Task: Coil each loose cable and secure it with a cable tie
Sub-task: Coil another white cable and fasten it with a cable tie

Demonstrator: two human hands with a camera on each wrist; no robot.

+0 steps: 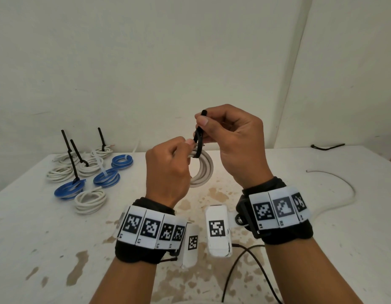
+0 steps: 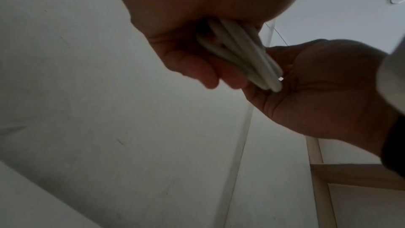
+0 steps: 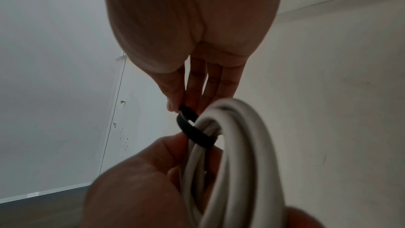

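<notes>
A coiled white cable (image 1: 202, 171) hangs in the air above the table, and my left hand (image 1: 168, 167) grips its top strands. A black cable tie (image 1: 199, 141) loops around those strands. My right hand (image 1: 232, 139) pinches the tie's tail between thumb and fingers just above the coil. In the right wrist view the black cable tie (image 3: 195, 132) wraps the white cable (image 3: 230, 162) with the fingertips (image 3: 175, 105) on its upper end. In the left wrist view the white cable (image 2: 243, 53) runs through my curled left fingers.
Several tied white coils (image 1: 90, 200) and blue coils (image 1: 106, 177) lie at the table's left, some with black tie tails sticking up. A loose white cable (image 1: 335, 183) curves at the right. A spare black tie (image 1: 327, 147) lies at the far right edge. A thin dark wire (image 1: 245, 262) crosses the table's stained surface near me.
</notes>
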